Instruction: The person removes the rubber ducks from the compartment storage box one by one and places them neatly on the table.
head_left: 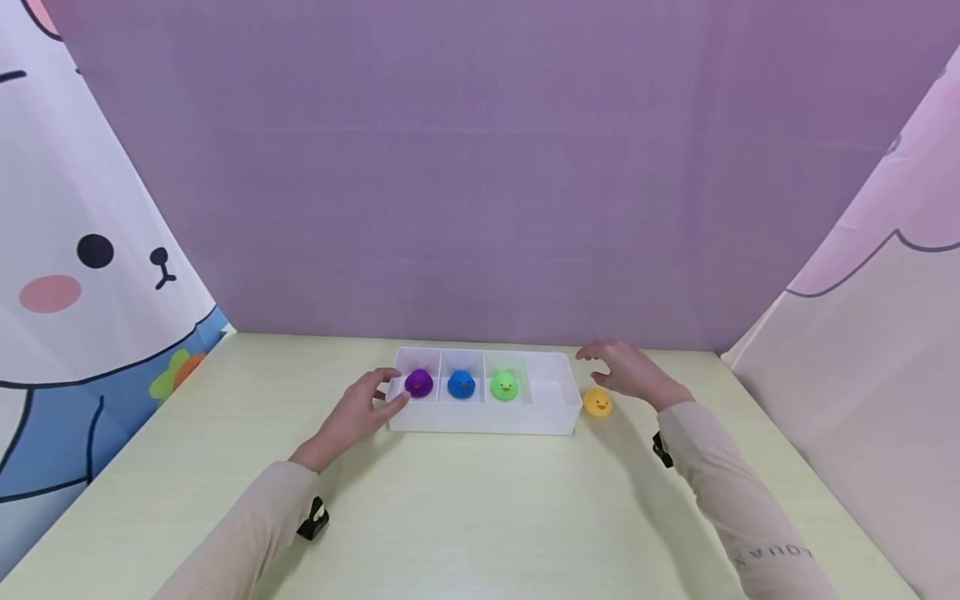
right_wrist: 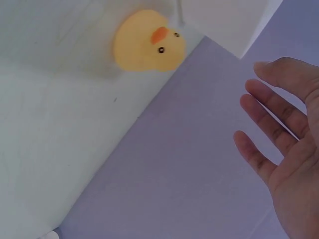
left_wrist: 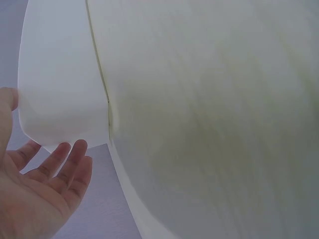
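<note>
**Four ducks, one white tray, two open hands**

Four toy ducks are in view: three inside the white tray (head_left: pixel 551 421) and one outside it on the pale green surface (head_left: pixel 465 508). The tray has four compartments in a row. From the left they hold a purple duck (head_left: pixel 418 383), a blue duck (head_left: pixel 461 384) and a green duck (head_left: pixel 504 385); the fourth holds nothing.

The left hand (head_left: pixel 358 412) lies at the tray's 9 o'clock end, its grip apart, fingers straight and against the tray's end wall. The yellow duck (head_left: pixel 597 403) sits just beside the tray's 3 o'clock end. The right hand (head_left: pixel 628 372) hovers at the duck's 1 o'clock, grip apart, holding nothing.

The left wrist view shows only the tray wall and the spread fingers (left_wrist: pixel 70 157); the right wrist view shows the yellow duck's face up close and no other ducks.
</note>
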`<action>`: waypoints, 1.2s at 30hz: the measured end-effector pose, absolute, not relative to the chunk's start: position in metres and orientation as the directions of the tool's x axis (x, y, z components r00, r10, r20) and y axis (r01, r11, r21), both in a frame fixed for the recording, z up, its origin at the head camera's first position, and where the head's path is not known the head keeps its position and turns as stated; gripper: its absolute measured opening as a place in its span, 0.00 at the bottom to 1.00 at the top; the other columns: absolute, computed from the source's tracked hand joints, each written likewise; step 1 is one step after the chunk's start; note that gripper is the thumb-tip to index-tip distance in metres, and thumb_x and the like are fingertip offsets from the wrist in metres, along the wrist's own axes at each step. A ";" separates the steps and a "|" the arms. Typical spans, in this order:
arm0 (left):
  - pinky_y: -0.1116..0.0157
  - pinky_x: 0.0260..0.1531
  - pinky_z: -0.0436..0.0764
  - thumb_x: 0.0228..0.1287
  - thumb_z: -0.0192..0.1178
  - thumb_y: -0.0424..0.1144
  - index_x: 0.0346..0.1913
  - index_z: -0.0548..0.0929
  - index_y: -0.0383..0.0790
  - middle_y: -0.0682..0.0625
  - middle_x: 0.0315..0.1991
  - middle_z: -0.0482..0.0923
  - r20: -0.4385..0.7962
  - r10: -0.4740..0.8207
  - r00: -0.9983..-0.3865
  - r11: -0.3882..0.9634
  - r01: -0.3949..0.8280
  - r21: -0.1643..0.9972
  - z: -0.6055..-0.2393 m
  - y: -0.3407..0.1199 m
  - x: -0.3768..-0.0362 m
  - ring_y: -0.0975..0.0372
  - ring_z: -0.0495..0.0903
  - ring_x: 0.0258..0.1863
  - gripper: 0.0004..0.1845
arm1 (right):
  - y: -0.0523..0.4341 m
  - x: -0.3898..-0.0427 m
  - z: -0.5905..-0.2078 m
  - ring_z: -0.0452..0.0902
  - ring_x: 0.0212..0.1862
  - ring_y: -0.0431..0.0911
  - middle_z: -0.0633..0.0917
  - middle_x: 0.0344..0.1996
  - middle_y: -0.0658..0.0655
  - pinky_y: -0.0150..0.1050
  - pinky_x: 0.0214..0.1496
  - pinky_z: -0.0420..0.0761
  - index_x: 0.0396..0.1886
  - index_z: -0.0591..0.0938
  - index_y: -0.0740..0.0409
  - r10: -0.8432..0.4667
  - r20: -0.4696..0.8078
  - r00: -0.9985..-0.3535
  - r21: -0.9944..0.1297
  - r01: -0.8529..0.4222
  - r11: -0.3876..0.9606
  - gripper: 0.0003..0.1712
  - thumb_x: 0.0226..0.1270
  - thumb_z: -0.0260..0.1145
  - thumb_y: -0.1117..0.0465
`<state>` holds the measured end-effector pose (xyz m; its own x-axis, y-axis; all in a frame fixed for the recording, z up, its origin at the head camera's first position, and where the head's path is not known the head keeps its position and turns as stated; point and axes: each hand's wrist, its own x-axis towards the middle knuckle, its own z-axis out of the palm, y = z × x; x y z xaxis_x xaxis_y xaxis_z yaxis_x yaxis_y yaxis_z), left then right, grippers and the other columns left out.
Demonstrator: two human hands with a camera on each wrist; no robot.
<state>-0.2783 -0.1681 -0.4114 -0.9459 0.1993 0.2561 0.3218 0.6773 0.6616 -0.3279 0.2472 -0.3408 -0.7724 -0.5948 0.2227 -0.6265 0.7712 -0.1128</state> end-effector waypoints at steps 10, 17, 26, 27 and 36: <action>0.60 0.38 0.81 0.61 0.58 0.49 0.60 0.68 0.35 0.37 0.56 0.71 0.264 0.205 -0.942 0.677 0.331 0.657 -0.411 -0.168 -0.278 0.51 0.78 0.42 0.29 | 0.222 -0.329 -0.332 0.77 0.49 0.52 0.82 0.46 0.56 0.50 0.51 0.76 0.48 0.80 0.59 -0.597 0.201 -0.777 -0.092 -0.622 0.778 0.20 0.53 0.67 0.69; 0.59 0.38 0.81 0.61 0.58 0.48 0.61 0.68 0.36 0.36 0.56 0.70 0.259 0.199 -0.945 0.673 0.324 0.665 -0.410 -0.167 -0.277 0.50 0.78 0.42 0.29 | 0.202 -0.331 -0.334 0.77 0.51 0.52 0.82 0.47 0.55 0.49 0.54 0.76 0.48 0.80 0.60 -0.643 0.208 -0.737 -0.100 -0.670 0.736 0.19 0.53 0.66 0.69; 0.60 0.38 0.81 0.61 0.58 0.47 0.61 0.67 0.35 0.36 0.57 0.70 0.251 0.197 -0.948 0.672 0.317 0.669 -0.410 -0.167 -0.278 0.51 0.77 0.42 0.29 | 0.178 -0.333 -0.341 0.77 0.51 0.50 0.83 0.46 0.55 0.45 0.54 0.76 0.47 0.81 0.60 -0.685 0.216 -0.696 -0.099 -0.713 0.694 0.18 0.54 0.66 0.68; 0.60 0.38 0.81 0.61 0.58 0.47 0.61 0.67 0.35 0.36 0.57 0.70 0.250 0.197 -0.948 0.671 0.316 0.671 -0.410 -0.167 -0.278 0.51 0.77 0.42 0.29 | 0.175 -0.333 -0.342 0.77 0.51 0.50 0.83 0.46 0.55 0.45 0.54 0.76 0.47 0.81 0.60 -0.684 0.213 -0.697 -0.104 -0.713 0.694 0.18 0.54 0.66 0.68; 0.60 0.37 0.81 0.61 0.58 0.46 0.61 0.68 0.35 0.36 0.57 0.70 0.257 0.198 -0.946 0.671 0.322 0.668 -0.411 -0.168 -0.278 0.51 0.77 0.42 0.28 | 0.154 -0.337 -0.351 0.77 0.51 0.49 0.83 0.47 0.54 0.43 0.55 0.76 0.47 0.81 0.60 -0.695 0.201 -0.690 -0.133 -0.722 0.679 0.18 0.54 0.66 0.68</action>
<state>-0.2780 -0.1676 -0.4109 -0.9459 0.1977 0.2571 0.3218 0.6709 0.6681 -0.3375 0.1538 -0.3515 -0.6901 -0.6951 0.2013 -0.7224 0.6785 -0.1334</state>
